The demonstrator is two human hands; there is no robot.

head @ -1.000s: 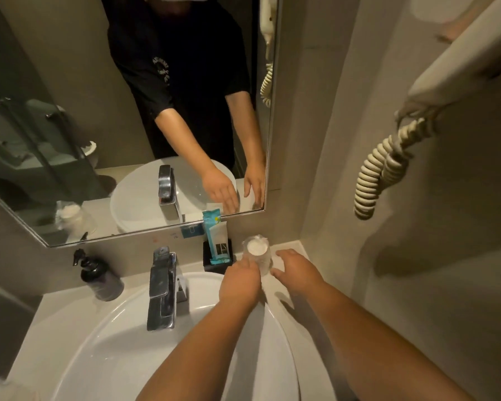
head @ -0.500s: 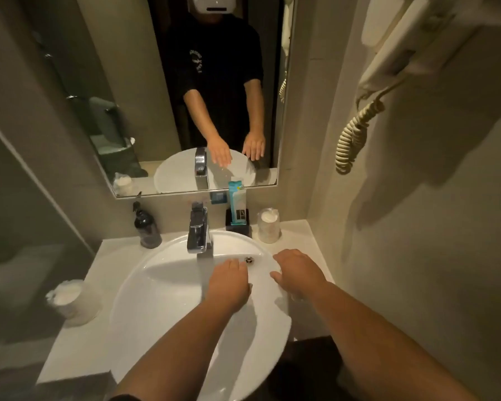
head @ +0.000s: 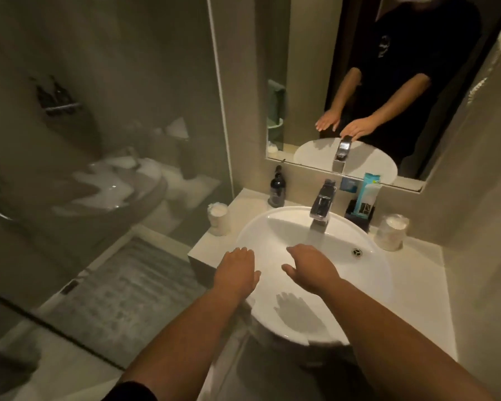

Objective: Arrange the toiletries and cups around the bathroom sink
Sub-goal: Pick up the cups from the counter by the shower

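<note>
Both my hands hover palm-down over the white sink [head: 368, 287]; my left hand [head: 237, 270] is above its left rim, my right hand [head: 311, 269] above the bowl. Neither holds anything and the fingers are spread. A wrapped cup [head: 391, 233] stands on the counter at the sink's right, and a second wrapped cup [head: 219, 218] stands at the counter's left edge. Behind the sink, a black holder [head: 359, 217] carries a blue-topped toiletry packet [head: 366, 195]. A dark pump bottle [head: 276, 188] stands at the back left.
A chrome tap [head: 323, 204] rises at the back of the sink. The mirror [head: 388, 82] above reflects my arms. A glass shower partition [head: 99, 140] closes the left side, with a grey mat [head: 122, 287] on the floor. A tiled wall stands close on the right.
My hands let go of the right wrapped cup by the holder and drew back over the sink. The view swung left, bringing the left cup and shower glass into sight.
</note>
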